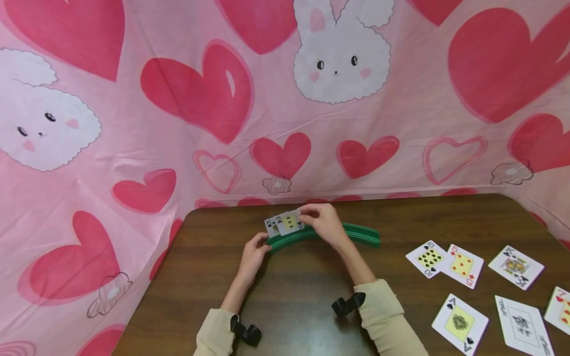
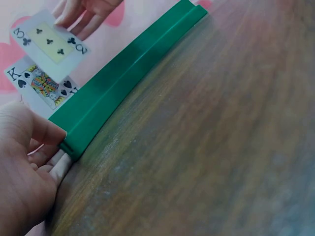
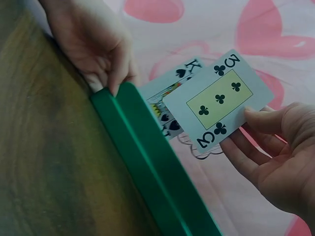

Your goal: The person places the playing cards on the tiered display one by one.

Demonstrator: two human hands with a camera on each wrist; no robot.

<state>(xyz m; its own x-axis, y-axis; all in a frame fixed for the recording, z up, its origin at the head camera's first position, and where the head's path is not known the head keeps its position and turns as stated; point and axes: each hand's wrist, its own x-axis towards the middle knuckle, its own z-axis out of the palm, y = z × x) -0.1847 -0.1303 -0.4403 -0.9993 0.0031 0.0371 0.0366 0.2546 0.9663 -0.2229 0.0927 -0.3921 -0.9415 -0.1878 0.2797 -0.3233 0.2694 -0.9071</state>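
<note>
A curved green card holder [image 1: 361, 234] lies on the table near its far edge. My left hand [image 1: 255, 257] pinches the holder's left end between thumb and fingers, as the left wrist view also shows. The king of spades [image 2: 44, 87] stands in the holder close to that end. My right hand [image 1: 324, 223] pinches the three of clubs [image 3: 220, 100] by one edge, thumb on its face. This card overlaps part of the king and is tilted, above the holder. In the right wrist view, the left hand [image 3: 96, 46] is at the holder's far end.
To the right on the brown table [image 1: 294, 296] lie a ten of spades [image 1: 428, 259], a five of diamonds [image 1: 463, 266], a king [image 1: 516, 267], an ace of spades [image 1: 460, 324], a joker [image 1: 523, 326] and a red seven [image 1: 561, 311]. A pink heart-patterned cloth [image 1: 276, 113] hangs behind.
</note>
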